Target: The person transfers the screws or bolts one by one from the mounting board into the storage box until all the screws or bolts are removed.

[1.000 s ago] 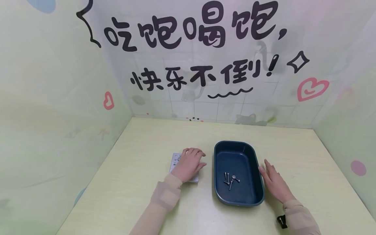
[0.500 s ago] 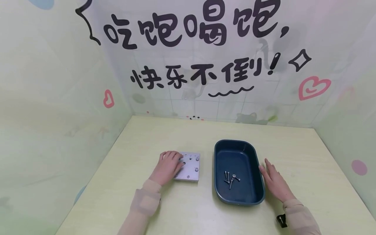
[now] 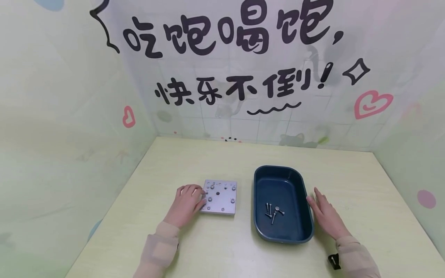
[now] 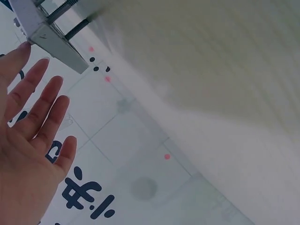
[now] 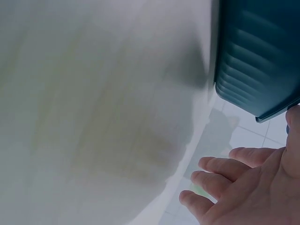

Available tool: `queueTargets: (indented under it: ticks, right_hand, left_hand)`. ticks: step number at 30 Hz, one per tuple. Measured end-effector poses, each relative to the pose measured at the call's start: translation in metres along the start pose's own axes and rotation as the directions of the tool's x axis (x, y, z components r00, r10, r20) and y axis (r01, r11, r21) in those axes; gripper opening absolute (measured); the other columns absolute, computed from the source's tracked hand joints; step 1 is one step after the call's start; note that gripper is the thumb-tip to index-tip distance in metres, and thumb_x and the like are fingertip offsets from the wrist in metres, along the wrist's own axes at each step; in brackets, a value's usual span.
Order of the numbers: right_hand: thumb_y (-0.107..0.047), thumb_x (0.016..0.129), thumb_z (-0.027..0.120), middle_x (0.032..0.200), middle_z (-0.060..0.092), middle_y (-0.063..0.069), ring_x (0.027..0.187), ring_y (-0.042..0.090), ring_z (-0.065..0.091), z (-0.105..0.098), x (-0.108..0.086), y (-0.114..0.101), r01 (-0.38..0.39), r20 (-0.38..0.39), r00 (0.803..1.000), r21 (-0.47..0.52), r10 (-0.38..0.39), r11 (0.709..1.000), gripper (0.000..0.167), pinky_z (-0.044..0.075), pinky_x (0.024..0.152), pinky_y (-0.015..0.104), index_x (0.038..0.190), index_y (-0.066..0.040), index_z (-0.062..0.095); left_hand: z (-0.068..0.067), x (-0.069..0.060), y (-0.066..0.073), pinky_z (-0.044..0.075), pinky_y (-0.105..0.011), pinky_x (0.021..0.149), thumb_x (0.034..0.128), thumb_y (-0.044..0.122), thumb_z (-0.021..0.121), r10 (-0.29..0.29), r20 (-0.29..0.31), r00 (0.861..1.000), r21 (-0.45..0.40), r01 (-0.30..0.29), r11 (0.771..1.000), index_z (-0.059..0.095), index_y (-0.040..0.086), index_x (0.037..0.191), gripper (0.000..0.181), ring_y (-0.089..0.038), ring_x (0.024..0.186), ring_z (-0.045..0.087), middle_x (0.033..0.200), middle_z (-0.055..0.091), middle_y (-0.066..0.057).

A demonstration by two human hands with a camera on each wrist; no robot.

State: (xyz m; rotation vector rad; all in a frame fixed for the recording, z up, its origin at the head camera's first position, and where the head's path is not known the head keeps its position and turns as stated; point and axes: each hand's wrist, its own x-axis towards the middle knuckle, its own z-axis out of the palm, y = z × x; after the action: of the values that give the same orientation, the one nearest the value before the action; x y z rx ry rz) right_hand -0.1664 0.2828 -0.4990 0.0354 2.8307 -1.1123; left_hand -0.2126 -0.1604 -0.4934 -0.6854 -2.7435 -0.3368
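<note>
A square silvery metal plate (image 3: 222, 200) with holes and several screw heads lies left of the middle of the table. In the left wrist view, threaded screw shanks (image 4: 77, 28) stick out below the plate. My left hand (image 3: 184, 205) is at the plate's left edge, fingers loosely spread; the thumb tip and fingertips seem to touch or nearly touch it. A dark blue tray (image 3: 283, 185) stands to the right, holding several loose screws (image 3: 272, 213). My right hand (image 3: 326, 217) has its thumb against the tray's right rim, the other fingers extended beside it.
A small black object (image 3: 334, 261) shows by the right sleeve. A pale wood-look table (image 3: 194, 158) carries everything. Printed fabric walls (image 3: 222, 127) close off the back and both sides.
My left hand has moved left from over the metal plate to its left edge, uncovering the screw heads and holes. My right hand and the tray have stayed put.
</note>
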Motion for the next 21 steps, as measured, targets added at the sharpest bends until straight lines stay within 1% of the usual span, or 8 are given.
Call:
queueTargets:
  ticks: [6, 13, 18, 21]
  right_hand:
    - [-0.045, 0.107, 0.032, 0.155, 0.014, 0.038, 0.143, 0.057, 0.008, 0.0002, -0.0024, 0.0003, -0.003, -0.004, 1.000, 0.020, 0.003, 1.000, 0.074, 0.010, 0.115, 0.069, 0.153, 0.010, 0.012]
    - [-0.046, 0.107, 0.033, 0.155, 0.014, 0.038, 0.143, 0.057, 0.008, -0.0004, -0.0017, -0.0010, -0.012, -0.001, 1.000, 0.009, 0.012, 1.000, 0.075, 0.010, 0.115, 0.069, 0.153, 0.010, 0.012]
    - [-0.046, 0.107, 0.032, 0.155, 0.013, 0.039, 0.143, 0.057, 0.007, -0.0005, -0.0016, -0.0008, -0.015, 0.001, 1.000, 0.011, 0.015, 1.000, 0.075, 0.010, 0.115, 0.069, 0.153, 0.010, 0.011]
    - [-0.046, 0.106, 0.032, 0.155, 0.013, 0.038, 0.144, 0.057, 0.007, -0.0002, -0.0016, -0.0009, -0.019, 0.004, 1.000, 0.013, 0.019, 1.000, 0.076, 0.010, 0.116, 0.069, 0.153, 0.010, 0.011]
  left_hand:
    - [-0.0004, -0.0045, -0.0017, 0.037, -0.052, 0.106, 0.0918, 0.025, 0.070, -0.005, 0.020, 1.000, -0.010, 0.005, 1.000, 0.066, 0.011, 0.102, 0.018, -0.029, 0.118, 0.055, 0.116, 0.063, -0.007]
    - [-0.0008, -0.0072, -0.0016, 0.039, -0.052, 0.104, 0.0907, 0.027, 0.071, 0.009, 0.001, 1.000, -0.001, -0.009, 1.000, 0.065, 0.012, 0.097, 0.017, -0.029, 0.117, 0.056, 0.115, 0.063, -0.007]
    - [-0.0019, -0.0076, -0.0009, 0.038, -0.053, 0.107, 0.0902, 0.030, 0.071, -0.007, 0.026, 1.000, -0.024, 0.007, 1.000, 0.066, 0.012, 0.098, 0.021, -0.030, 0.120, 0.055, 0.118, 0.063, -0.008]
    - [-0.0016, -0.0080, -0.0003, 0.038, -0.053, 0.107, 0.0887, 0.029, 0.073, -0.012, 0.029, 1.000, -0.031, 0.013, 0.999, 0.065, 0.013, 0.096, 0.020, -0.030, 0.120, 0.055, 0.118, 0.063, -0.008]
